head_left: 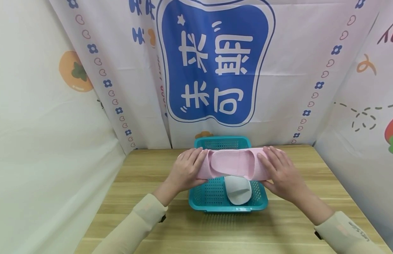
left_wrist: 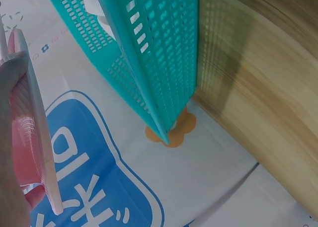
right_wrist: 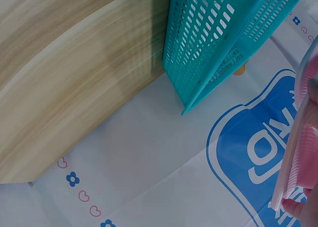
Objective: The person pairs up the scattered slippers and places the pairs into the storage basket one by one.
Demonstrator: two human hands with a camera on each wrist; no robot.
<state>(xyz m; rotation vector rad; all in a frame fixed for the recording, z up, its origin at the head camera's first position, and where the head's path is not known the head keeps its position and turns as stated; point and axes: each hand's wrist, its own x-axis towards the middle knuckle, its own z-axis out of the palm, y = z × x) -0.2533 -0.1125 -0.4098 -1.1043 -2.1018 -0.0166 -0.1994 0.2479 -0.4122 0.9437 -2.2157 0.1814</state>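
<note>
Pale sleeves [head_left: 133,225] reached forward; left hand [head_left: 186,169] and right hand [head_left: 283,173] pinched opposite ends of pink slippers [head_left: 232,162], held above a teal basket [head_left: 212,208] containing white footwear [head_left: 239,193] on a wooden table [head_left: 145,165].

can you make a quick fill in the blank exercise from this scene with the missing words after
1. The left hand and right hand hold ribbed slippers coloured ____.
2. The teal perforated plastic basket contains a rounded slipper coloured ____.
3. The table under the basket shows ____ grain.
4. The white five-pointed shape on the blue printed panel is a ____.

Missing words: pink; white; wood; star.
</note>
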